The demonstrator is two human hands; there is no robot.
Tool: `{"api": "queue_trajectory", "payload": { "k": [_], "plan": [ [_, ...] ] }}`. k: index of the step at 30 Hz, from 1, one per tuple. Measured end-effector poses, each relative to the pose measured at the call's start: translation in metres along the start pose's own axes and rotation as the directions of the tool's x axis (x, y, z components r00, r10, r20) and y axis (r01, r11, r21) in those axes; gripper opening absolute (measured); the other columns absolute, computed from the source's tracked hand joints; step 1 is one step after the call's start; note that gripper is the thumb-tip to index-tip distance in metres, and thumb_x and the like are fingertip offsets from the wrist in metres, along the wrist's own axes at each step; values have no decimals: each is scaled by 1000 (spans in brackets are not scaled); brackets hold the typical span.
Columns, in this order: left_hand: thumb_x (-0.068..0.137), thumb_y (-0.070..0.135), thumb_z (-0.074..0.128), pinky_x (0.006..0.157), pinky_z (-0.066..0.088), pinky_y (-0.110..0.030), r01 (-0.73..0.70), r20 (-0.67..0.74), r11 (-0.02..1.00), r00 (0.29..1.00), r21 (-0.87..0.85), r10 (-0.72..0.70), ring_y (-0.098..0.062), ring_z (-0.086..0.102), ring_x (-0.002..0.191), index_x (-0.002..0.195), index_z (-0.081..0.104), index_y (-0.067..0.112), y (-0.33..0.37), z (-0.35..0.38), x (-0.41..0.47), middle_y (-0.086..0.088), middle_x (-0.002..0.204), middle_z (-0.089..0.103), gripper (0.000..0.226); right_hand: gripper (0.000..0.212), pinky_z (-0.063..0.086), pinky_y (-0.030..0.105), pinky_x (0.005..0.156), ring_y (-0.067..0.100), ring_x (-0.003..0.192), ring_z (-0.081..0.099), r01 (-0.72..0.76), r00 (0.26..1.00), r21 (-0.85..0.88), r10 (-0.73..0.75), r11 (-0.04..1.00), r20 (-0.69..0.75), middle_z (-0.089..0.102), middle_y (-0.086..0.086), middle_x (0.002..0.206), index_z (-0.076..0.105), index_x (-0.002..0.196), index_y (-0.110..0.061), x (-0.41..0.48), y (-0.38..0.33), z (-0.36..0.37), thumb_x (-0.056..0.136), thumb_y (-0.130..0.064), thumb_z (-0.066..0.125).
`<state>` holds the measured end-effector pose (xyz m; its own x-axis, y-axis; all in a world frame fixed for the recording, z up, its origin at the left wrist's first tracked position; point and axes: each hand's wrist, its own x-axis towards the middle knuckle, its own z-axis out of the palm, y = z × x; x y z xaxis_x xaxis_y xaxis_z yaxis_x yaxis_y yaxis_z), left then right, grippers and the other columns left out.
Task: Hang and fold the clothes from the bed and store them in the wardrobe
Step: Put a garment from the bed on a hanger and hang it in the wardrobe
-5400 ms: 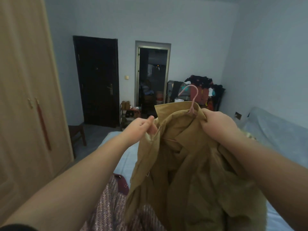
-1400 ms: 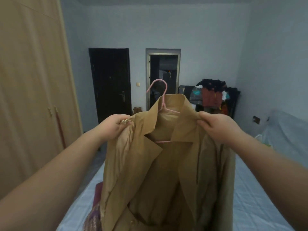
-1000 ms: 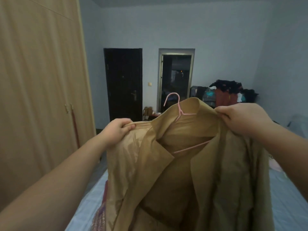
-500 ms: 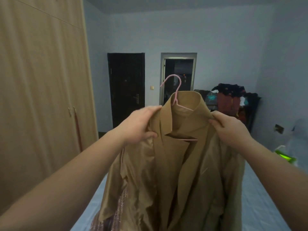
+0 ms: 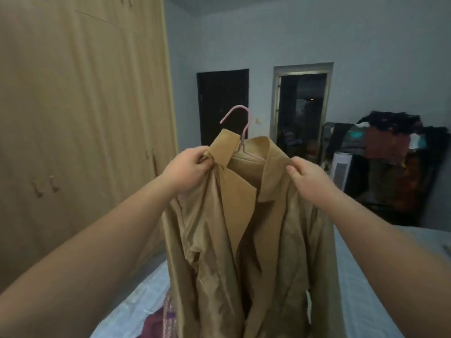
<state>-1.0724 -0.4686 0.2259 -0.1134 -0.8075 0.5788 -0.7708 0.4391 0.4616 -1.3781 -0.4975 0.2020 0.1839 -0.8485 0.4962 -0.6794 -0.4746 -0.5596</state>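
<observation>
Head view: the tan coat [image 5: 244, 240] was held up on a pink hanger [image 5: 240, 128] above the bed [image 5: 353, 289]. Its left shoulder was pinched by the left grip [image 5: 188, 169], its right by the right grip [image 5: 307, 181]. Soft, limp cloth, judged best taken at the shoulders.

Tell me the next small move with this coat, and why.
Probably shift the right hand to the pink hanger hook, freeing the left hand for the wardrobe. Both hands pinch the tan coat at its shoulders, and the doors look shut.
</observation>
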Motion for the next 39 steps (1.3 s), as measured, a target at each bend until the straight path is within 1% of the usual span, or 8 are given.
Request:
{"api": "queue_trajectory", "payload": {
  "k": [5,13,19,24,28,33,35,39],
  "plan": [
    [86,29,69,72,48,-36,163,-125,955,983,249,-135,-26,64,87,93,67,17,-10,-95,-19,0,85,68,14,10,45,30,70,9,85,57,286,958,-81,-285,955,29,58,-17,90,56,108,-34,40,-90,22,98,-36,54],
    [82,25,78,90,55,-37,304,-121,909,952,287,-280,-17,63,102,131,53,29,-14,-269,-82,4,115,61,56,14,54,37,79,12,86,61,409,900,25,-407,912,157,62,-9,93,58,102,-30,74,-242,90,93,-40,61],
    [94,34,66,94,52,-38,493,-344,781,861,383,-375,-16,63,100,121,68,23,-67,-379,-193,4,106,68,29,25,49,33,80,14,92,60,533,795,233,-576,813,191,63,-6,100,59,113,-21,47,-365,183,95,-39,60],
    [91,33,69,90,53,-38,638,-459,631,765,441,-452,-13,64,95,110,70,28,-106,-500,-315,7,99,70,20,19,44,36,72,26,87,60,707,630,269,-755,654,181,57,-4,81,51,86,-22,2,-516,262,98,-37,54],
    [93,25,66,83,52,-32,684,-529,549,725,480,-440,-11,63,91,105,66,25,-125,-583,-401,9,96,67,12,21,46,37,76,30,95,61,766,548,296,-820,571,166,65,9,104,50,99,-24,-32,-631,323,101,-43,44],
    [92,14,65,76,44,-24,734,-610,513,668,446,-426,-1,58,83,100,61,24,-150,-656,-478,13,90,62,13,29,37,28,76,13,91,52,757,486,408,-857,510,170,52,-10,102,54,122,-24,-68,-742,378,100,-41,51],
    [91,15,64,78,48,-26,764,-638,509,628,397,-445,-6,62,87,103,64,23,-169,-674,-496,9,94,66,14,10,40,28,70,13,86,58,760,468,421,-866,495,173,55,-17,91,56,97,-34,-73,-771,404,96,-43,55],
    [89,13,62,78,53,-34,796,-704,493,571,350,-422,-17,65,88,102,65,19,-212,-697,-522,4,93,69,14,25,38,27,56,10,70,56,752,457,445,-871,486,179,57,-12,74,51,76,-33,-80,-814,458,93,-50,56]
  ]
}}
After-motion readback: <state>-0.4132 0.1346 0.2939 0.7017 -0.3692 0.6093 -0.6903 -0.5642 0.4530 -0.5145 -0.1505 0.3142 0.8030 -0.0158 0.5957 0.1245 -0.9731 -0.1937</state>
